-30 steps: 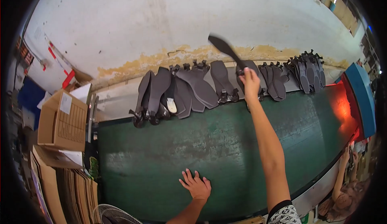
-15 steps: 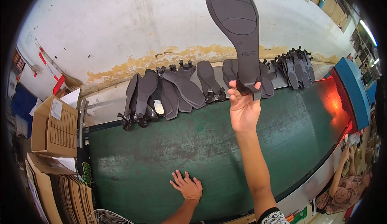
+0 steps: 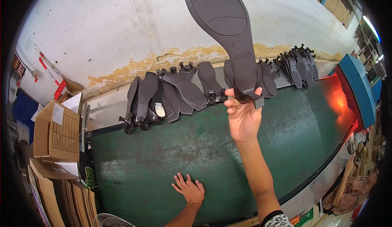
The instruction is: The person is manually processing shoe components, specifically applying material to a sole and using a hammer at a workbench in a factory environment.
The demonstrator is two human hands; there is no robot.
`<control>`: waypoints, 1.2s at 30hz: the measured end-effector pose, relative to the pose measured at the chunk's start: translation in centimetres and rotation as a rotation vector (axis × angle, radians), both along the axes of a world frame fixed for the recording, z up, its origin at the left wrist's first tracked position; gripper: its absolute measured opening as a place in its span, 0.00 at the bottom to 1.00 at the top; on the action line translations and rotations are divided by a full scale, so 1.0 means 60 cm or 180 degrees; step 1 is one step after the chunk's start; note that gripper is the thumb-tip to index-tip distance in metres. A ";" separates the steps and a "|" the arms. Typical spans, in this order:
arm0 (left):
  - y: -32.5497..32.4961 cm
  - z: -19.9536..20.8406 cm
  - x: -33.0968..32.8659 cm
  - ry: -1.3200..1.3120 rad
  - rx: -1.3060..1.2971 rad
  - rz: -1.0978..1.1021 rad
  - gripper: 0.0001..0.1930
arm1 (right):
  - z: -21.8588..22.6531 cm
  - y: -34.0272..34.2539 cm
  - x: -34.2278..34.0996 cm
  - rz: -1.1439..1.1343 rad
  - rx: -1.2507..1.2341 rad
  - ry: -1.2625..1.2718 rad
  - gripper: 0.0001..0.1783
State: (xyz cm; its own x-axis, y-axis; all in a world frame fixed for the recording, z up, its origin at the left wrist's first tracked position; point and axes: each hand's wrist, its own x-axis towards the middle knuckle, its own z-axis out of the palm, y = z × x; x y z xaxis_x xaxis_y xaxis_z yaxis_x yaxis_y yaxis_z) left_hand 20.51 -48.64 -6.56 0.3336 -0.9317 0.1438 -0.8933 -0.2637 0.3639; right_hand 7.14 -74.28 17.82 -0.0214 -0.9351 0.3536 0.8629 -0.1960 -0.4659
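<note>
My right hand is raised over the green conveyor belt, its fingers closed round the heel end of a dark grey shoe sole. The underside of this sole faces me, with curved grooves across the forefoot, and its toe points up past the top of the view. A small block-shaped heel tip shows beside my thumb. My left hand lies palm down on the near part of the belt, fingers spread, holding nothing.
More heeled soles lie in a row along the belt's far edge, before a stained white wall. An open carton and flattened cardboard stand at left. At right are a blue machine hood glowing red inside and another person.
My right hand has shifted slightly left and nearer with the sole, which has swung left and turned a little. My left hand stays in place on the belt.
</note>
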 end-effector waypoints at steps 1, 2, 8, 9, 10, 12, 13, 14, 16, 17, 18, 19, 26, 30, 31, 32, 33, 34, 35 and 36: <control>0.000 0.000 0.001 0.0007 -0.0008 0.0004 0.25 | -0.001 -0.002 -0.001 0.0003 0.0006 -0.0003 0.33; -0.001 0.000 0.002 0.0004 -0.0002 0.0011 0.25 | -0.003 -0.008 -0.004 -0.0018 0.0065 0.0048 0.32; -0.005 0.007 0.003 0.0003 0.0001 -0.0033 0.25 | -0.030 -0.088 -0.044 -0.0435 0.0354 0.0523 0.27; -0.004 0.006 0.008 -0.0022 0.0026 -0.0007 0.25 | -0.039 -0.108 -0.045 -0.0441 0.0450 0.0723 0.26; -0.005 0.006 0.007 -0.0019 0.0034 -0.0008 0.25 | -0.048 -0.123 -0.054 -0.0477 0.0531 0.0947 0.26; -0.003 0.005 0.002 0.0008 -0.0002 -0.0020 0.25 | -0.096 -0.156 -0.072 -0.0216 0.0890 0.1245 0.26; -0.005 0.003 -0.006 0.0038 -0.0029 -0.0037 0.26 | -0.132 -0.174 -0.099 0.0050 0.1425 0.1363 0.28; -0.006 0.001 -0.009 0.0055 -0.0050 -0.0058 0.26 | -0.157 -0.177 -0.112 0.0311 0.1987 0.1603 0.30; -0.004 -0.001 -0.005 0.0019 0.0038 -0.0008 0.26 | -0.156 -0.145 -0.109 0.0001 0.2592 0.2125 0.32; -0.004 -0.003 -0.005 0.0037 0.0016 -0.0027 0.26 | -0.151 -0.126 -0.123 -0.0085 0.2523 0.2415 0.31; -0.003 -0.004 -0.002 0.0012 -0.0009 0.0006 0.26 | -0.138 -0.107 -0.127 -0.0090 0.2511 0.2428 0.31; 0.006 0.000 0.001 -0.0009 -0.0007 0.0031 0.27 | -0.118 -0.077 -0.133 -0.0133 0.2227 0.2618 0.31; 0.013 0.006 0.016 -0.0033 0.0000 0.0112 0.26 | 0.074 0.296 -0.186 0.0479 0.0759 0.4173 0.21; 0.005 0.001 0.014 -0.0180 -0.0120 -0.0001 0.26 | 0.159 0.567 -0.264 -0.0006 0.1214 0.5100 0.13; 0.006 0.000 0.018 -0.0250 -0.0201 0.0097 0.26 | 0.161 0.640 -0.291 -0.0306 0.1750 0.4964 0.12; 0.003 -0.004 0.021 -0.0336 -0.0279 0.0182 0.25 | 0.147 0.713 -0.332 -0.0956 0.1920 0.5006 0.12; -0.003 -0.003 0.025 -0.0432 -0.0356 0.0211 0.25 | 0.154 0.780 -0.355 -0.1616 0.1978 0.5109 0.12; -0.005 0.001 0.029 -0.0522 -0.0410 0.0221 0.25 | 0.161 0.864 -0.390 -0.2109 0.2205 0.5839 0.12; -0.011 0.008 0.026 -0.0553 -0.0459 0.0214 0.25 | 0.173 0.947 -0.416 -0.2506 0.2193 0.6711 0.12; -0.015 0.018 0.019 -0.0601 -0.0551 0.0211 0.24 | 0.173 1.023 -0.422 -0.3030 0.2551 0.7130 0.11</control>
